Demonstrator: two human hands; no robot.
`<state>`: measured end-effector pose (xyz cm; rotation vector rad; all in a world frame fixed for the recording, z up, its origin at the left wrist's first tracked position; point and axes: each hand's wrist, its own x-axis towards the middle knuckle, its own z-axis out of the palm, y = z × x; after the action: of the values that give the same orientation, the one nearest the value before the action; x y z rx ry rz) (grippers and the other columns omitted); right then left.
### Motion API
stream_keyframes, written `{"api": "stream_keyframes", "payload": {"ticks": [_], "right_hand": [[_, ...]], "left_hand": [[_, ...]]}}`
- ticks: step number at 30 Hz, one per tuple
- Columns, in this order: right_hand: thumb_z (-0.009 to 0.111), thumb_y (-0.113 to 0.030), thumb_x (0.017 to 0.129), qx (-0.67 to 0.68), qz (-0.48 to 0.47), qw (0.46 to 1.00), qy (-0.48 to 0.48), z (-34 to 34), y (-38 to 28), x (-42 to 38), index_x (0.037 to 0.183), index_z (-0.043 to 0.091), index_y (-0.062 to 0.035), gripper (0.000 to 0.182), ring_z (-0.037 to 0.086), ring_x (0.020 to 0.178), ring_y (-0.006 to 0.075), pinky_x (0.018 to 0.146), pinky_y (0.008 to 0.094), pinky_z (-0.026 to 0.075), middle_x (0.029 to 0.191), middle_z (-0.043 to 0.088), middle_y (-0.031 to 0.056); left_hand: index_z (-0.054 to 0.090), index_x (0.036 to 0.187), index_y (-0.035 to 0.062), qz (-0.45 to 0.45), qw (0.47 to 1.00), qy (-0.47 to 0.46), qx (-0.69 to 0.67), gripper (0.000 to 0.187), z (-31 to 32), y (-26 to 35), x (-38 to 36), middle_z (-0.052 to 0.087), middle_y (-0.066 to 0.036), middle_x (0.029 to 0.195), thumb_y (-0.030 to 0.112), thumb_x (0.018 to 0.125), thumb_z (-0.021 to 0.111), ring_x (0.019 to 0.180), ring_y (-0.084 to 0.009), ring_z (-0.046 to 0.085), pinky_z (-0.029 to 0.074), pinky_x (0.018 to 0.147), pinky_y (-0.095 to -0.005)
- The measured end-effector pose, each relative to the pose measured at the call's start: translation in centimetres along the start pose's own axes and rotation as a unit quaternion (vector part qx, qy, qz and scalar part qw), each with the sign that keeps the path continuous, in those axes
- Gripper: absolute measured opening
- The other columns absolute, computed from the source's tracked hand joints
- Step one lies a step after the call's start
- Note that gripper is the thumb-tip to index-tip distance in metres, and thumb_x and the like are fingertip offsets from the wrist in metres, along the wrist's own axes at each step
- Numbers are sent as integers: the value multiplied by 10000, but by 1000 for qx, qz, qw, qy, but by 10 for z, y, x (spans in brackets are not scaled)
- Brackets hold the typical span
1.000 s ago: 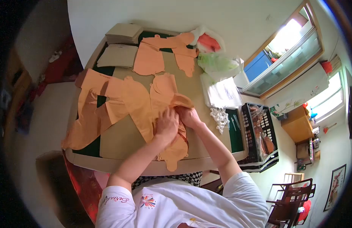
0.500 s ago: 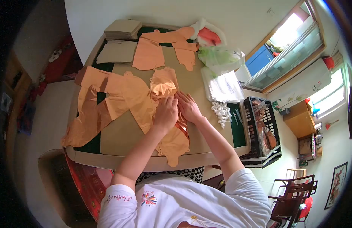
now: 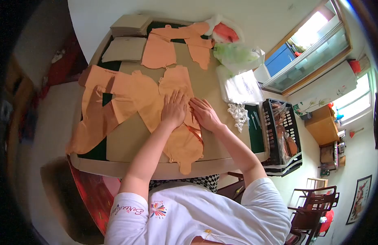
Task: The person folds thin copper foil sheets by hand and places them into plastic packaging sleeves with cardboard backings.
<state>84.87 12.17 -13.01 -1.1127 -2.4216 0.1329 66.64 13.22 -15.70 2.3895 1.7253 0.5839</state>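
Note:
A flat rose-gold foil balloon (image 3: 185, 145) lies lengthwise on the table in front of me, its rounded tab hanging towards the near edge. My left hand (image 3: 174, 108) rests palm down on its middle with the fingers stretched out. Beside it, my right hand (image 3: 206, 115) lies along the balloon's right edge, fingers extended and touching the foil. Shiny creases run down the foil below my hands. To the left spreads a second, larger foil balloon (image 3: 121, 92), which adjoins the one under my hands. Another foil piece (image 3: 159, 52) lies at the far side.
Stacks of grey-brown card (image 3: 124, 49) stand at the far left. On the right are clear plastic bags (image 3: 242, 85), a cluster of small white pieces (image 3: 238, 116) and thin tools (image 3: 254, 120). A black crate (image 3: 282, 136) with wrapped foil stands beyond the table's right edge.
The upper part of the balloon, crumpled and shiny before, now lies flat. My left hand has gone from bent fingers to a flat palm slightly further left. The right hand has barely moved.

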Motion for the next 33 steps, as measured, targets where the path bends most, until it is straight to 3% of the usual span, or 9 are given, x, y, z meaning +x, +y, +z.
{"api": "stream_keyframes", "payload": {"ticks": [6, 10, 23, 26, 28, 30, 33], "right_hand": [[570, 28, 771, 23, -65, 994, -88, -29, -15, -58, 1236, 596, -77, 477, 452, 1303, 245, 1081, 446, 350, 1335, 545, 85], [586, 40, 701, 48, -92, 990, -96, -37, -19, -81, 1217, 610, -78, 530, 454, 1304, 230, 1074, 447, 358, 1334, 548, 65], [560, 38, 670, 116, -110, 981, -113, -54, -34, -123, 1112, 653, -65, 464, 549, 1199, 244, 1022, 431, 408, 1227, 621, 69], [507, 75, 711, 88, -70, 994, -12, -38, -20, -101, 1069, 667, -53, 413, 592, 1123, 272, 972, 433, 450, 1203, 630, 99], [525, 57, 746, 95, 53, 993, 54, -41, -36, -52, 1078, 657, -31, 368, 594, 1089, 309, 959, 454, 458, 1192, 627, 131], [554, 17, 790, 82, 61, 989, 107, -17, -26, -13, 1167, 614, -24, 384, 551, 1155, 332, 997, 471, 426, 1254, 584, 152], [489, -12, 848, 34, 105, 989, 102, 17, -20, 24, 1267, 540, -11, 423, 428, 1300, 304, 1090, 452, 328, 1362, 502, 160]], "left_hand": [[401, 1414, 87, 9, 1000, 23, 15, 483, 6, -3, -1, 333, -106, 1505, 300, 982, 372, 1411, -266, 261, 180, 1143, -511], [400, 1413, 88, 20, 999, 28, 29, 475, 8, -5, 0, 337, -116, 1500, 293, 985, 371, 1406, -272, 272, 200, 1135, -515], [374, 1431, 101, 12, 999, 4, 39, 485, 5, -3, 1, 315, -84, 1517, 287, 983, 378, 1418, -247, 251, 189, 1149, -504], [373, 1433, 104, 14, 999, 5, 30, 483, 8, -4, 2, 311, -88, 1518, 286, 986, 374, 1419, -250, 248, 188, 1148, -507], [372, 1435, 107, 15, 999, -3, 37, 482, 12, -7, 3, 309, -90, 1518, 286, 987, 370, 1419, -252, 245, 187, 1147, -509], [367, 1436, 104, 16, 998, -6, 53, 486, 6, -2, 1, 309, -95, 1518, 286, 986, 370, 1421, -256, 242, 185, 1145, -510], [349, 1443, 85, 11, 999, -22, 44, 492, -2, 2, 3, 309, -112, 1515, 280, 991, 352, 1421, -281, 236, 178, 1145, -513]]}}
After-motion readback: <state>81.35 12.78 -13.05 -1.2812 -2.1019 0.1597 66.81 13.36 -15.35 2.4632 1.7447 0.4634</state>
